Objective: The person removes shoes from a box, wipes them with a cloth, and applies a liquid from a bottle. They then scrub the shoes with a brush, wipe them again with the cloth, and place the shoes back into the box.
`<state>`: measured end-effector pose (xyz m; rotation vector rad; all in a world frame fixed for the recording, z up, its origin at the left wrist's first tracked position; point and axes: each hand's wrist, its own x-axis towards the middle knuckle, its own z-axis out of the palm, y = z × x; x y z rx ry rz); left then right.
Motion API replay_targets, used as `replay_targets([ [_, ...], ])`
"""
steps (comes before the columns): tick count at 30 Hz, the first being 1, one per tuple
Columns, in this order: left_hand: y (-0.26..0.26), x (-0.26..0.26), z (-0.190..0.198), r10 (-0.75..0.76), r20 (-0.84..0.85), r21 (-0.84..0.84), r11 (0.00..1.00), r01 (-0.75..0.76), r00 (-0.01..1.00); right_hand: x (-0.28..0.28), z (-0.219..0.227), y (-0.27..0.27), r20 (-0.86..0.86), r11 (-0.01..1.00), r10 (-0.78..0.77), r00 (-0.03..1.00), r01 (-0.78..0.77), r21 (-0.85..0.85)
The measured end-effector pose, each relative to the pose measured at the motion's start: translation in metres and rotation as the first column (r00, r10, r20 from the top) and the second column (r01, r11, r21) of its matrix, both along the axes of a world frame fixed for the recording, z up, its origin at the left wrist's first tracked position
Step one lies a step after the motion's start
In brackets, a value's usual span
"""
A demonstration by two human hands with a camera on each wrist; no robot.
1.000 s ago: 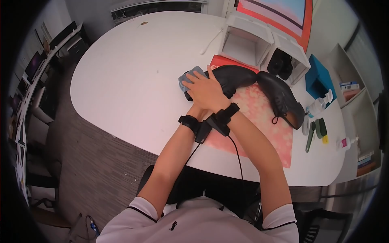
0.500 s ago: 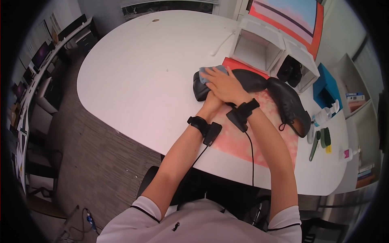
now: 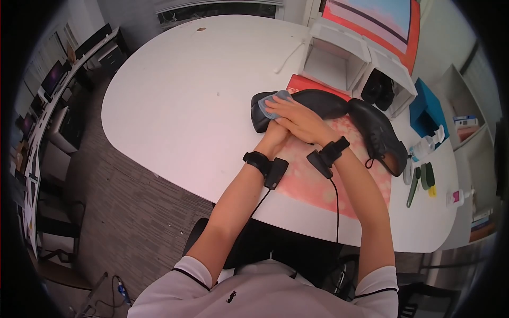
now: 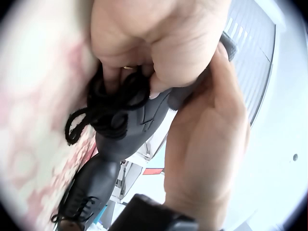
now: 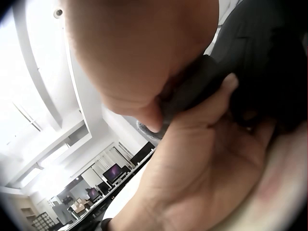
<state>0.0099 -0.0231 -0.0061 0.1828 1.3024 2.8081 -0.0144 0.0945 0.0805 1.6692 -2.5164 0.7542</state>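
Note:
A grey-blue cloth [image 3: 275,102] lies over the heel end of a black leather shoe [image 3: 323,103], with my right hand [image 3: 303,123] pressing it down from above. The right fingers extend over the cloth and point left in the head view. Below that, my left hand [image 4: 159,38] grips the same shoe at its opening, fingertips tucked in beside the black laces [image 4: 115,106]. The right hand partly hides the left in the head view. A second black lace-up shoe [image 3: 377,135] rests to the right, near the first one's toe.
A pink patterned mat [image 3: 339,185] lies under the shoes on the white table [image 3: 169,95]. Behind stand white boxes [image 3: 334,58] and a teal box [image 3: 427,108]. On the right are a pump bottle [image 3: 424,148], green brushes [image 3: 427,176] and another small bottle [image 3: 456,199].
The cloth and right hand have slid over the heel, lately toward me. The right wrist has shifted right, away from the left. The left hand still holds the shoe.

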Motion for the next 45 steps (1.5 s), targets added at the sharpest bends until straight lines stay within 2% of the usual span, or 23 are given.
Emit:
replay_targets([
  [2, -0.001, 0.001, 0.000, -0.015, 0.025, -0.031, 0.999, 0.016, 1.000, 0.008, -0.001, 0.016, 0.056, 0.998, -0.016, 0.998, 0.019, -0.059],
  [5, -0.004, -0.005, -0.007, -0.048, 0.083, -0.050, 0.997, 0.053, 0.995, 0.018, -0.009, 0.034, 0.086, 0.987, -0.121, 0.989, 0.130, -0.097],
  [11, -0.006, -0.011, -0.012, -0.084, 0.043, -0.104, 0.991, 0.088, 0.996, 0.030, -0.028, 0.071, 0.057, 0.944, -0.258, 0.964, 0.265, -0.196],
  [14, -0.003, -0.006, -0.005, -0.038, 0.065, -0.099, 0.994, 0.044, 0.997, 0.029, -0.029, 0.089, 0.007, 0.908, -0.371, 0.929, 0.364, -0.208],
  [17, -0.001, -0.003, 0.001, -0.019, 0.106, -0.096, 0.995, 0.029, 0.994, 0.025, -0.022, 0.090, -0.068, 0.814, -0.537, 0.841, 0.495, -0.304],
  [20, -0.003, -0.008, -0.008, -0.028, 0.108, -0.083, 0.996, 0.037, 0.994, 0.027, -0.003, 0.061, -0.203, 0.795, -0.538, 0.818, 0.412, -0.444],
  [23, -0.007, -0.007, -0.007, -0.067, 0.100, -0.095, 0.993, 0.077, 0.993, 0.020, -0.020, 0.039, -0.321, 0.925, -0.381, 0.867, 0.359, -0.128],
  [26, -0.005, -0.002, 0.003, -0.033, 0.117, -0.070, 0.997, 0.042, 0.993, 0.021, -0.028, 0.042, -0.261, 0.909, -0.410, 0.874, 0.368, -0.195],
  [28, -0.002, 0.002, 0.013, -0.029, 0.103, -0.047, 0.998, 0.034, 0.994, 0.018, -0.028, 0.052, -0.291, 0.892, -0.451, 0.844, 0.415, -0.181],
  [36, -0.003, 0.001, 0.010, -0.012, 0.109, -0.018, 1.000, 0.014, 0.994, 0.013, -0.053, 0.102, -0.240, 0.777, -0.627, 0.741, 0.579, -0.246],
  [42, -0.008, -0.005, 0.002, -0.059, 0.089, -0.008, 0.998, 0.060, 0.994, 0.015, -0.073, 0.125, -0.053, 0.678, -0.709, 0.703, 0.660, -0.323],
  [45, -0.004, -0.002, 0.008, -0.020, 0.097, 0.012, 1.000, 0.019, 0.995, 0.014, -0.091, 0.139, 0.041, 0.646, -0.740, 0.671, 0.727, -0.234],
])
